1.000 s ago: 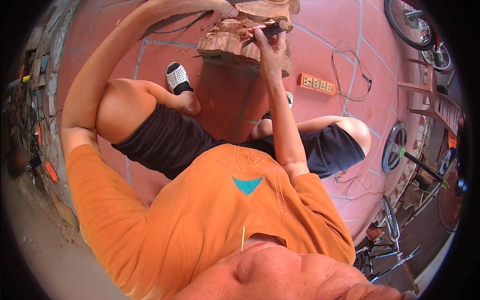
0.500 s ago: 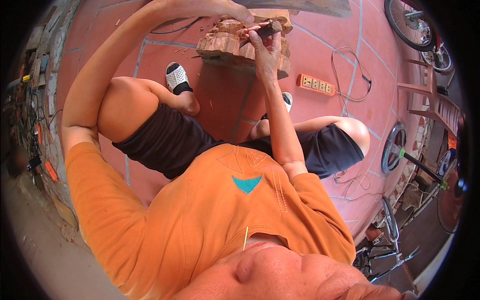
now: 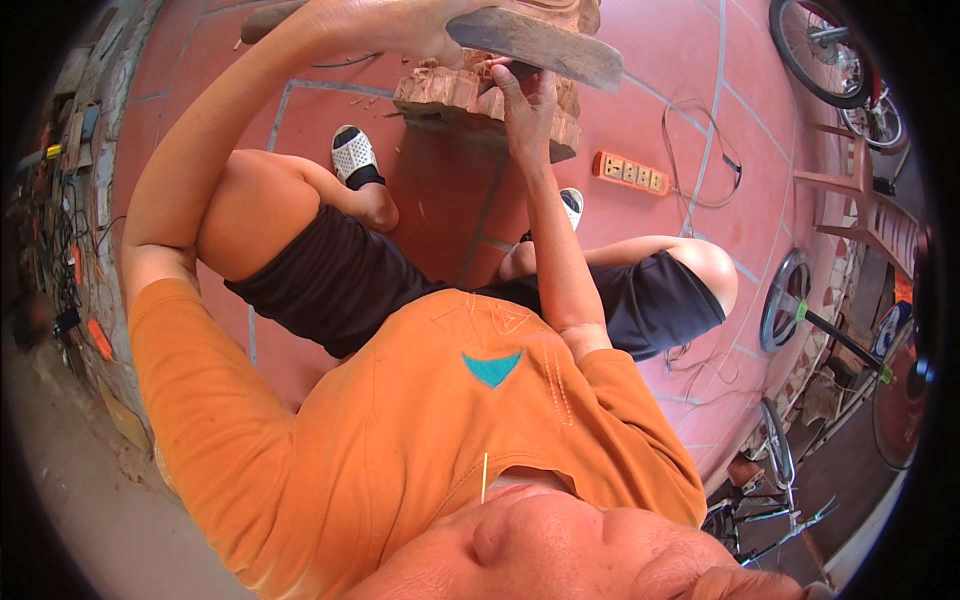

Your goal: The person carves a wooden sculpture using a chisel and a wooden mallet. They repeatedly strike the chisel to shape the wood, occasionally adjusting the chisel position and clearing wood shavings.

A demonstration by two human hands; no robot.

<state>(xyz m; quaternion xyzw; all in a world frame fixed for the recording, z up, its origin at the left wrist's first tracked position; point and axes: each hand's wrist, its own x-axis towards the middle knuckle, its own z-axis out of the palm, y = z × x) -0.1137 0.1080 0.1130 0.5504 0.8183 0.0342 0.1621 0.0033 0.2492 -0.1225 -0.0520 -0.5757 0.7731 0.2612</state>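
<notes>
At the top of the view my left hand [image 3: 425, 28] is closed around a long, flat wooden club [image 3: 545, 47]. The club's blunt end reaches right, over the fingers of my right hand [image 3: 530, 108]. Those fingers pinch a dark-handled chisel [image 3: 520, 69], held against a carved wood block [image 3: 455, 92]. Most of the chisel's handle is covered by the club, and its cutting tip cannot be made out. The reddish block has a stepped, rough-cut surface and sits on the floor in front of my feet.
Right of the block lies an orange power strip [image 3: 630, 173] with its cord curling over the red tiles [image 3: 430, 235]. Wood chips are scattered at left. A plastic chair [image 3: 865, 195], bicycle wheels [image 3: 822, 50] and a pedestal fan [image 3: 895, 395] line the right side.
My left hand has brought the club down and nearer, so it now covers the chisel handle's end. My right hand keeps the chisel on the block, nearly in the same place.
</notes>
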